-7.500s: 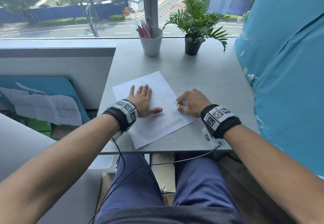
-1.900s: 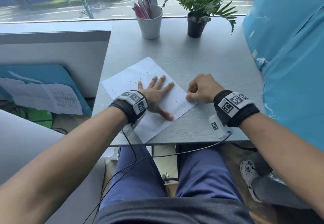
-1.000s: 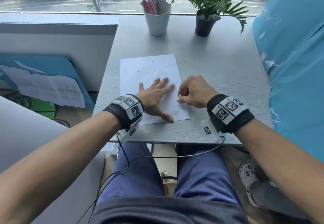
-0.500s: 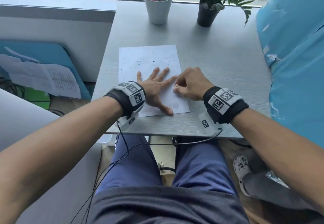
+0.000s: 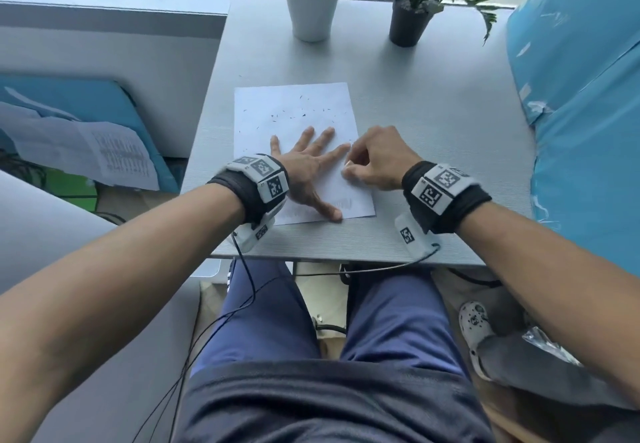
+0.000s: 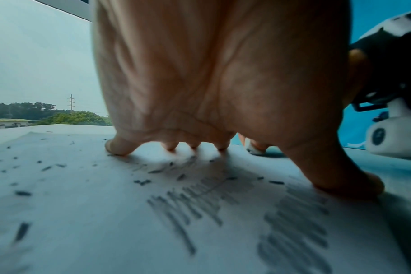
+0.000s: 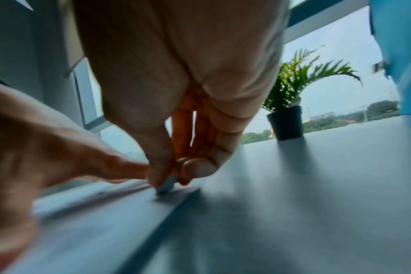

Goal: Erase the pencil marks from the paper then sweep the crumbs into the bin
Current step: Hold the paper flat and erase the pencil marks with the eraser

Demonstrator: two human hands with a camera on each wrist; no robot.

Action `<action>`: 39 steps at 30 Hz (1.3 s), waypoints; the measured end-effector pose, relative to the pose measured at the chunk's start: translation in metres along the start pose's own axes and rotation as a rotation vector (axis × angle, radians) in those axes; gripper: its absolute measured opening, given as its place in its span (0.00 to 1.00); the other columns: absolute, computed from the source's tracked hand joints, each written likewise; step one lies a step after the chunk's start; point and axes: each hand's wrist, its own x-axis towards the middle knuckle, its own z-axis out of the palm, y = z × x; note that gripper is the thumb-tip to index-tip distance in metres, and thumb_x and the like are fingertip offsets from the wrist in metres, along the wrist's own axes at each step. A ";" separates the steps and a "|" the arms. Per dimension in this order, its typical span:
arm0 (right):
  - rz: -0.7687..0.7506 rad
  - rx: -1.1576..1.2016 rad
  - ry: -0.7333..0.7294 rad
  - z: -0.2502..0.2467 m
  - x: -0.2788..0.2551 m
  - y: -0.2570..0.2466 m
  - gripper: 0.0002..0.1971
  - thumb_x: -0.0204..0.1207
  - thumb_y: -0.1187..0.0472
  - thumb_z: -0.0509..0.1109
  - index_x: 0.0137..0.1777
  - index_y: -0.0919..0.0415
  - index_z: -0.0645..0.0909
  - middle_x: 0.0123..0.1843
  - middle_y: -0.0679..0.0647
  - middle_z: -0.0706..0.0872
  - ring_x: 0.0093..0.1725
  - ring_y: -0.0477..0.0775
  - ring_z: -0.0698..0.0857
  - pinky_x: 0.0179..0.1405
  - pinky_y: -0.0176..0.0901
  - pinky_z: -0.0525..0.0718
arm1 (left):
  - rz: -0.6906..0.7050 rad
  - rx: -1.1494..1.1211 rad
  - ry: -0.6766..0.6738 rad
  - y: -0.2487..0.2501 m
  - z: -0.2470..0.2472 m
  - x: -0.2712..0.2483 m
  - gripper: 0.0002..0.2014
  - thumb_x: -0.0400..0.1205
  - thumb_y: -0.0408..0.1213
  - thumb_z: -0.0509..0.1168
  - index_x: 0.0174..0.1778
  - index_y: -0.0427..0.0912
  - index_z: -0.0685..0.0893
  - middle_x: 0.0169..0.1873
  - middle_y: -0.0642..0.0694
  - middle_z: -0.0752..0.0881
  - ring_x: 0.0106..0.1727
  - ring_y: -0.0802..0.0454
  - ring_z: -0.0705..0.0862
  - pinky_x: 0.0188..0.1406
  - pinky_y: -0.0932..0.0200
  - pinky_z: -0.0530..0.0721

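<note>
paper [image 5: 294, 123] lies with its long axis running away from the person on the grey desk [image 5: 433, 123], dark crumbs [image 5: 298, 115] scattered over its far half and pencil marks [image 6: 293, 226] left on the near strip, under and beside the left hand's thumb. left hand [image 5: 304, 172] lies flat on the sheet, fingers straight and spread, pinning it. right hand [image 5: 377, 160] sits at the sheet's right edge, fingers curled tight, pinching a small eraser [image 7: 165, 186] against the paper, so the remaining marks lie toward the person and to the left of it; no bin is in view.

Eraser [image 7: 166, 186] mostly hidden inside right hand [image 5: 377, 158] fingers.
</note>
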 end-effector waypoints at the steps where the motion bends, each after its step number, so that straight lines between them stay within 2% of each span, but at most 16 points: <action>1: -0.026 -0.014 -0.040 0.005 -0.004 -0.006 0.04 0.70 0.60 0.78 0.41 0.60 0.92 0.32 0.47 0.88 0.30 0.43 0.83 0.29 0.29 0.78 | 0.000 -0.001 -0.003 -0.001 0.000 0.000 0.69 0.59 0.79 0.70 0.84 0.64 0.29 0.82 0.56 0.23 0.83 0.46 0.23 0.72 0.13 0.34; 3: -0.095 -0.033 -0.126 0.012 -0.011 -0.015 0.04 0.70 0.61 0.77 0.36 0.60 0.90 0.27 0.43 0.83 0.25 0.39 0.79 0.24 0.28 0.73 | 0.003 0.006 -0.005 -0.002 0.002 0.000 0.70 0.59 0.80 0.70 0.84 0.64 0.29 0.82 0.56 0.22 0.82 0.46 0.22 0.71 0.13 0.33; 4: -0.086 -0.031 -0.121 0.009 -0.009 -0.013 0.05 0.70 0.61 0.77 0.35 0.60 0.90 0.27 0.44 0.84 0.25 0.40 0.79 0.25 0.30 0.75 | 0.007 0.009 -0.005 -0.002 0.001 0.001 0.70 0.58 0.80 0.70 0.84 0.64 0.29 0.82 0.56 0.22 0.83 0.46 0.22 0.71 0.13 0.33; 7: 0.017 -0.013 0.019 -0.003 0.006 -0.001 0.05 0.69 0.59 0.79 0.40 0.60 0.92 0.35 0.49 0.90 0.34 0.45 0.85 0.37 0.36 0.83 | 0.007 0.005 -0.006 0.000 0.000 0.001 0.69 0.59 0.79 0.70 0.84 0.63 0.29 0.82 0.56 0.23 0.83 0.46 0.22 0.72 0.13 0.35; 11: -0.061 -0.027 -0.096 0.011 -0.008 -0.014 0.04 0.70 0.60 0.79 0.35 0.58 0.89 0.28 0.42 0.84 0.28 0.40 0.81 0.31 0.31 0.76 | 0.005 0.003 -0.003 -0.003 0.003 0.002 0.71 0.58 0.80 0.70 0.83 0.64 0.28 0.81 0.56 0.21 0.82 0.46 0.21 0.71 0.12 0.33; 14: 0.006 -0.001 -0.009 0.003 0.002 -0.005 0.05 0.69 0.58 0.80 0.39 0.59 0.92 0.36 0.49 0.91 0.35 0.44 0.87 0.39 0.36 0.85 | 0.002 0.013 -0.009 -0.001 0.002 0.004 0.71 0.57 0.81 0.69 0.83 0.62 0.28 0.81 0.56 0.21 0.82 0.46 0.21 0.71 0.12 0.35; 16: 0.016 0.005 0.030 0.005 0.006 -0.006 0.04 0.68 0.58 0.80 0.40 0.58 0.92 0.36 0.50 0.91 0.36 0.47 0.88 0.43 0.41 0.88 | -0.001 0.006 -0.005 0.000 0.002 0.004 0.71 0.58 0.80 0.69 0.83 0.63 0.28 0.81 0.56 0.21 0.82 0.46 0.21 0.71 0.12 0.34; 19: -0.073 -0.018 -0.048 0.015 -0.006 -0.016 0.04 0.67 0.58 0.80 0.38 0.59 0.91 0.35 0.50 0.90 0.36 0.48 0.87 0.41 0.42 0.87 | 0.007 0.002 0.012 -0.002 0.005 0.005 0.71 0.57 0.81 0.70 0.83 0.65 0.28 0.81 0.56 0.21 0.82 0.45 0.21 0.71 0.13 0.33; 21: -0.051 -0.023 0.008 0.008 -0.003 -0.007 0.05 0.68 0.57 0.79 0.40 0.58 0.91 0.35 0.48 0.89 0.39 0.49 0.87 0.44 0.42 0.86 | 0.024 0.021 0.030 -0.002 0.007 0.007 0.71 0.57 0.82 0.69 0.83 0.64 0.28 0.82 0.56 0.22 0.82 0.45 0.22 0.71 0.12 0.34; 23: -0.004 -0.079 0.062 0.000 0.007 0.005 0.05 0.70 0.53 0.78 0.42 0.52 0.89 0.38 0.45 0.85 0.47 0.50 0.85 0.51 0.44 0.83 | 0.039 0.025 0.047 -0.005 0.007 0.005 0.70 0.58 0.82 0.67 0.84 0.61 0.29 0.83 0.55 0.23 0.83 0.45 0.23 0.72 0.13 0.34; 26: 0.003 -0.207 0.013 0.001 0.012 0.013 0.06 0.73 0.45 0.73 0.47 0.43 0.86 0.51 0.48 0.86 0.59 0.54 0.80 0.63 0.53 0.79 | 0.066 0.041 0.077 -0.010 0.009 0.002 0.67 0.60 0.85 0.62 0.85 0.60 0.31 0.84 0.56 0.26 0.84 0.46 0.25 0.75 0.17 0.33; 30: 0.027 -0.236 0.025 -0.007 0.014 0.016 0.09 0.74 0.45 0.74 0.52 0.44 0.88 0.60 0.49 0.87 0.65 0.56 0.78 0.69 0.55 0.75 | -0.004 0.140 0.118 -0.020 0.008 -0.002 0.60 0.66 0.85 0.51 0.86 0.59 0.32 0.86 0.55 0.30 0.87 0.47 0.33 0.77 0.21 0.31; 33: 0.027 -0.250 0.020 -0.010 0.017 0.013 0.11 0.73 0.46 0.75 0.54 0.46 0.89 0.60 0.49 0.86 0.65 0.55 0.76 0.68 0.53 0.74 | -0.133 0.251 0.201 -0.021 0.003 -0.013 0.57 0.72 0.82 0.45 0.89 0.46 0.41 0.88 0.47 0.40 0.89 0.47 0.42 0.79 0.24 0.32; 35: 0.021 -0.260 0.022 -0.009 0.019 0.012 0.11 0.73 0.47 0.76 0.53 0.46 0.89 0.59 0.48 0.87 0.64 0.54 0.76 0.67 0.52 0.74 | -0.048 0.271 0.272 -0.015 0.005 -0.024 0.53 0.77 0.77 0.44 0.88 0.41 0.45 0.88 0.43 0.45 0.89 0.47 0.47 0.82 0.27 0.37; 37: 0.011 -0.288 0.024 -0.009 0.020 0.011 0.09 0.74 0.48 0.76 0.52 0.46 0.89 0.57 0.48 0.87 0.63 0.55 0.77 0.66 0.51 0.75 | 0.212 0.270 0.249 -0.004 0.014 -0.035 0.48 0.79 0.73 0.40 0.89 0.43 0.43 0.88 0.45 0.43 0.89 0.50 0.46 0.85 0.34 0.41; 39: 0.004 -0.306 0.020 -0.009 0.020 0.009 0.07 0.74 0.49 0.76 0.51 0.46 0.89 0.56 0.48 0.88 0.62 0.55 0.78 0.65 0.50 0.76 | 0.450 0.281 0.163 0.008 0.029 -0.044 0.42 0.83 0.70 0.39 0.89 0.48 0.42 0.88 0.49 0.41 0.88 0.53 0.42 0.86 0.39 0.37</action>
